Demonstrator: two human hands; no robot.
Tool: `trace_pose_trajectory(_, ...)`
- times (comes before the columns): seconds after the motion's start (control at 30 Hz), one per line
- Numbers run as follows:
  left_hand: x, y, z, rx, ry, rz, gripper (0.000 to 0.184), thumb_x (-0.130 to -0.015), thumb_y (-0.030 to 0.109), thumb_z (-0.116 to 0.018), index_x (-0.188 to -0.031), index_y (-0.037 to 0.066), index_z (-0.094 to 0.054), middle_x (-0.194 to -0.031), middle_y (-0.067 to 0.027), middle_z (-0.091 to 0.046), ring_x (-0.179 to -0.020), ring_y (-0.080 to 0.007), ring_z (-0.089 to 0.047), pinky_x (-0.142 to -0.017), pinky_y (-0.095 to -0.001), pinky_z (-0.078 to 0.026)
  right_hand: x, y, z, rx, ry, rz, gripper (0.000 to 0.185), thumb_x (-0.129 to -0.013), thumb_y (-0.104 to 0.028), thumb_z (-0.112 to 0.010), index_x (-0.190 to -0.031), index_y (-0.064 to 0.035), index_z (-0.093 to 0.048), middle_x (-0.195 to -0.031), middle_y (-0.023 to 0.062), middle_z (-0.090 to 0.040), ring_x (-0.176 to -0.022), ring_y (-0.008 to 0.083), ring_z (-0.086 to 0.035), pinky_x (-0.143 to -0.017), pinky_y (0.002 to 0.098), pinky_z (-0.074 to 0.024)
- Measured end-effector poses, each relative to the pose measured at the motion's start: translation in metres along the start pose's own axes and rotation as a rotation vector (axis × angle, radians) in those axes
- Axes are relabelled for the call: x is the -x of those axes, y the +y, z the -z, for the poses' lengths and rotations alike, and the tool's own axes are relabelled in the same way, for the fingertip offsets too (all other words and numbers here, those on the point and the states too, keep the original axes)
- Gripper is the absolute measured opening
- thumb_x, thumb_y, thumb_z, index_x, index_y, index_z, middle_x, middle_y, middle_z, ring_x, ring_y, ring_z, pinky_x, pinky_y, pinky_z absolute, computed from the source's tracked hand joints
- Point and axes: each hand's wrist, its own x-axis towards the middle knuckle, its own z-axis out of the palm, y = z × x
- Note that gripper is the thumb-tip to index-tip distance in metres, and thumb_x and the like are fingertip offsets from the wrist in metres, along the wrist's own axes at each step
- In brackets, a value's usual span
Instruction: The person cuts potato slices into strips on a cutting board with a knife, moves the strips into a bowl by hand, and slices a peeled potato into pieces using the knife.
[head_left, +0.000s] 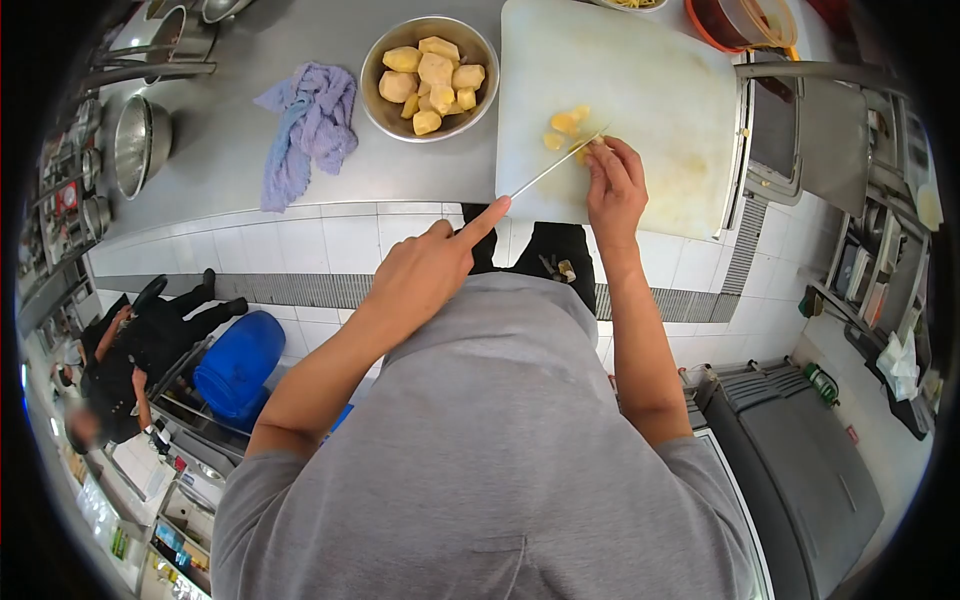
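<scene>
My left hand [425, 262] is closed round the handle of a knife [550, 170], its index finger stretched along the top. The thin blade slants up and to the right across the white cutting board [650, 90]. At the blade's far end, my right hand [616, 185] has its fingertips pinched down on a small yellow potato piece, mostly hidden by fingers and blade. Several small yellow potato pieces [568, 122] lie on the board just beyond the knife. Left of the board, a metal bowl [372, 110] holds several peeled potatoes [435, 70].
A purple cloth [322, 125] lies crumpled on the steel counter [225, 130]. Metal bowls [143, 147] stand farther left. Orange-rimmed containers [745, 25] sit beyond the board. Behind on the left are a blue barrel [240, 365] and another person in dark clothes [135, 350].
</scene>
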Motion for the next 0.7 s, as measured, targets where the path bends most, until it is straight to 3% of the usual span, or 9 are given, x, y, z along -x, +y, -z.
trace_pose_trajectory(0.33, -0.012, 0.004, 0.002, 0.010, -0.036, -0.014, 0.091, -0.104, 0.005, -0.066, -0.180, 0.042, -0.033, -0.091, -0.0168, -0.069, -0.073, -0.0407, -0.072, -0.070, -0.0521, -0.062, 0.001, 0.002, 0.001, -0.062, 0.017, -0.014, 0.021, -0.100, 0.001, -0.081, -0.119, -0.0063, -0.085, -0.129, 0.0126, -0.076, -0.099, 0.0251, -0.078, -0.084, 0.0360, -0.0656)
trace_pose_trajectory(0.4, -0.036, 0.005, -0.009, 0.086, 0.080, -0.100, 0.090, -0.105, 0.005, -0.065, -0.180, 0.041, -0.032, -0.091, -0.0180, -0.070, -0.075, -0.0413, -0.072, -0.072, -0.0530, -0.061, 0.001, 0.001, 0.001, -0.071, 0.021, -0.004, 0.021, -0.100, 0.001, -0.081, -0.119, -0.0062, -0.085, -0.129, 0.0127, -0.076, -0.099, 0.0250, -0.078, -0.084, 0.0361, -0.0654)
trace_pose_trajectory(0.7, -0.033, 0.000, 0.000, 0.069, 0.087, -0.104, 0.087, -0.106, 0.004, -0.063, -0.180, 0.039, -0.035, -0.086, -0.0182, -0.068, -0.076, -0.0400, -0.071, -0.075, -0.0533, -0.060, 0.001, -0.003, 0.005, -0.031, 0.011, -0.009, 0.020, -0.100, 0.000, -0.082, -0.119, -0.0050, -0.085, -0.128, 0.0141, -0.077, -0.098, 0.0267, -0.080, -0.084, 0.0366, -0.0659)
